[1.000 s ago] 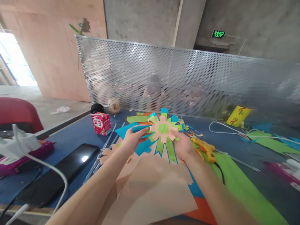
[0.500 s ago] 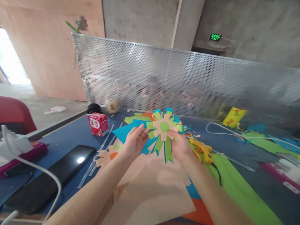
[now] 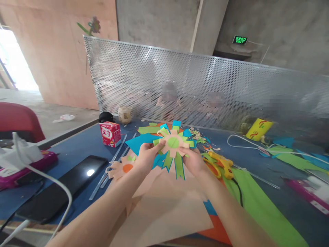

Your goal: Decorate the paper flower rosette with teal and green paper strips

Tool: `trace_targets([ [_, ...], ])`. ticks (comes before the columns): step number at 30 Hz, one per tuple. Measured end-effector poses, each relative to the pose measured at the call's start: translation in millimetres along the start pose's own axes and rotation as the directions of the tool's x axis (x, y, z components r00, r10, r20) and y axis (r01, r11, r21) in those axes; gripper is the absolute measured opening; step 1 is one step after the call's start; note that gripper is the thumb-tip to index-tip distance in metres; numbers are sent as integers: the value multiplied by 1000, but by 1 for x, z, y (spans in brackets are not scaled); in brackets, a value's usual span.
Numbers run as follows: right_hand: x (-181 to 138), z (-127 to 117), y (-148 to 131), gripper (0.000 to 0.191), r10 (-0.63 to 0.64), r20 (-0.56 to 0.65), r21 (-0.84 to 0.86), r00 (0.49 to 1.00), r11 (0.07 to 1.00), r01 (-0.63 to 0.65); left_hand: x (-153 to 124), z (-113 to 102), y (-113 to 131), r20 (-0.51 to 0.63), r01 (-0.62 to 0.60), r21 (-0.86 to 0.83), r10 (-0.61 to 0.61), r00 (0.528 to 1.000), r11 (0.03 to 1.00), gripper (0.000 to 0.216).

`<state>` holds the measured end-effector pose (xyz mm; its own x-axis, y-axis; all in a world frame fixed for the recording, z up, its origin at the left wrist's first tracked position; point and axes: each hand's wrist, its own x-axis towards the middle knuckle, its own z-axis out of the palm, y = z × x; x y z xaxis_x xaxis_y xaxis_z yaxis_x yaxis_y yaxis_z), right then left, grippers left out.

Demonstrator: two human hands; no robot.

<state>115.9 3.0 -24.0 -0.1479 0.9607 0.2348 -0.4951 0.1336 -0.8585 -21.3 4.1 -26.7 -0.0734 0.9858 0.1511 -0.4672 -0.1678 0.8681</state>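
Between my two hands is a layered felt flower [image 3: 177, 143] with a green centre, beige, green and blue petals, and two forked ribbon tails hanging below. My left hand [image 3: 149, 154] pinches its left petals between thumb and fingers. On the other side, my right hand [image 3: 193, 159] grips the right edge, thumb on the front. Below lies a large beige felt sheet [image 3: 169, 206]. A second beige flower [image 3: 123, 168] with an orange centre rests left of my left forearm. Blue felt [image 3: 141, 142] lies behind my left hand.
A yellow glue gun [image 3: 223, 164] and yellow-handled scissors [image 3: 212, 168] lie right of my hands. Clear glue sticks [image 3: 109, 168], a black phone [image 3: 64, 185] and a red box [image 3: 110, 133] are leftward. A perforated metal screen [image 3: 154, 75] borders the table's back; green felt [image 3: 267, 206] covers the right.
My left hand has gone from loosely open beside the flower to pinching its left petals. The flower has shifted slightly left and down, and my right thumb now presses on its front.
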Motion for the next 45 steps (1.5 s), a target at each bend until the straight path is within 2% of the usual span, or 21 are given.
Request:
trace_targets([
  [4,2,-8,4,29,43,33,29,999,999,-44,-1,1,0,-15,23,-16,-23,1000,1000,20],
  [9,3,-12,8,31,94,-28,53,995,994,-92,-1,3,0,-55,45,-11,-46,997,999,19],
  [14,1,-12,1,35,159,-26,86,987,984,-156,-1,3,1,-45,55,-61,-58,997,997,22],
  [16,1,-13,-4,35,165,11,102,986,981,-166,0,2,2,-26,56,-88,-58,998,995,22],
  [20,1,-17,-14,31,157,171,122,973,976,-179,2,2,1,-8,40,-120,-42,999,992,22],
  [23,2,-20,-20,43,196,243,114,950,967,-228,2,2,0,-11,46,-119,-47,999,992,22],
  [27,4,-34,-28,64,276,275,79,921,948,-308,2,0,-1,33,75,-42,-74,997,996,20],
  [29,5,-42,-31,61,314,283,25,906,942,-334,2,-1,-3,52,68,37,-70,996,997,18],
  [31,6,-46,-33,51,320,289,-34,902,945,-324,3,-4,-6,63,33,147,-42,997,989,18],
  [34,6,-45,-32,37,304,211,-113,929,952,-286,4,-7,-9,58,-23,329,4,998,944,18],
  [37,7,-37,-26,25,273,99,-233,957,941,-244,5,-7,-11,73,-68,409,42,996,910,16],
  [41,6,-30,-20,18,192,36,-385,981,908,-164,4,-3,-8,93,-87,387,55,994,918,13],
  [45,5,-26,-19,23,148,-3,-450,989,883,-134,2,1,-6,44,-69,355,57,997,932,17],
])
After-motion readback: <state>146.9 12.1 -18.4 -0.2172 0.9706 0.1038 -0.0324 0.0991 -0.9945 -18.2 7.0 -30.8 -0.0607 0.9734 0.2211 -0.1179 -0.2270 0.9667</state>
